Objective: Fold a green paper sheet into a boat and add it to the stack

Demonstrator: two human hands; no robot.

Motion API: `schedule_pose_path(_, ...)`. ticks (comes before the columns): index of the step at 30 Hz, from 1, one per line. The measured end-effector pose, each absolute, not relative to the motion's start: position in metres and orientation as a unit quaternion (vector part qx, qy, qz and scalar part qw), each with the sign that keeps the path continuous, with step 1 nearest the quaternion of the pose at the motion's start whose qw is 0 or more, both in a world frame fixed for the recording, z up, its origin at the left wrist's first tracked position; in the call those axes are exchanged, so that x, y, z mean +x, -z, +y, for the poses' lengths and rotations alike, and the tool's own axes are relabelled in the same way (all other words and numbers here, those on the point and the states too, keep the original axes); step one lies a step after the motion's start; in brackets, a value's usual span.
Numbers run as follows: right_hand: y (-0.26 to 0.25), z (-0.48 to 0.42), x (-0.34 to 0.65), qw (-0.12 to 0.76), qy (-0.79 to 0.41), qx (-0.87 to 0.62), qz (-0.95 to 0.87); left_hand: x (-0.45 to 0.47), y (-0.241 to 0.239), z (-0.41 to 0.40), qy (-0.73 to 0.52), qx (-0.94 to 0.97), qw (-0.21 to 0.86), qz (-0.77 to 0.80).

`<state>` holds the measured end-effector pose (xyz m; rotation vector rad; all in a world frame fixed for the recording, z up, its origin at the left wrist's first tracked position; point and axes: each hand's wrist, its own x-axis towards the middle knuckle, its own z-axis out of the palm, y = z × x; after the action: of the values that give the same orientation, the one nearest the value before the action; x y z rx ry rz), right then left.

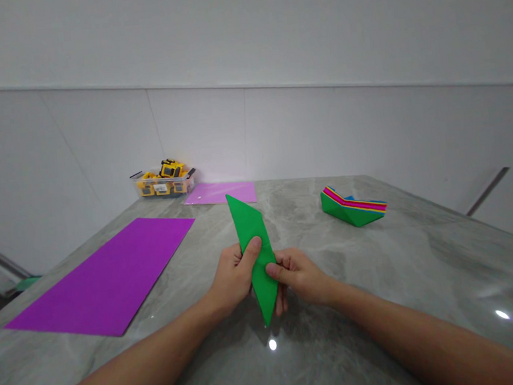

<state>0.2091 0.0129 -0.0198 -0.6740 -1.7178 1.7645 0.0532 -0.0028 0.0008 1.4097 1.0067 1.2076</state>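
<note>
A folded green paper (260, 271), long and pointed at both ends, is held up over the table in both hands. My left hand (237, 273) grips its left edge, with the thumb pressed flat on the front near the middle. On the opposite edge, lower down, my right hand (298, 276) pinches it between the thumb in front and the fingers behind. A crease crosses the paper close to the thumbs. Its back side and most of the fingers behind it are hidden.
A purple sheet (110, 279) lies at the left on the grey marbled table (412, 298). Farther back are a pink sheet (222, 193) and a clear box (165, 188) of yellow toy vehicles (172, 169). A folded paper boat (353, 207), green with coloured stripes, sits at the right.
</note>
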Motion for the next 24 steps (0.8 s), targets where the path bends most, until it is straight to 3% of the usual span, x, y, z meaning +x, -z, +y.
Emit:
schedule_pose_path(6, 0.026, 0.014, 0.205, 0.26, -0.673, -0.251, -0.645, 0.055, -0.003, -0.001, -0.569, 0.52, 0.447, 0.453)
schedule_pose_path(13, 0.02, 0.01, 0.209, 0.277, -0.603, -0.272, -0.697, 0.055, 0.006, 0.004, -0.55, 0.461, 0.542, 0.437)
schedule_pose_path(19, 0.021, 0.005, 0.202, 0.191, -0.635, -0.273, -0.697, 0.056, 0.005, 0.003, -0.59, 0.454, 0.505, 0.437)
schedule_pose_path(24, 0.014, 0.002, 0.205, 0.192, -0.556, -0.336, -0.735, 0.06, 0.004, 0.003, -0.593, 0.367, 0.6, 0.391)
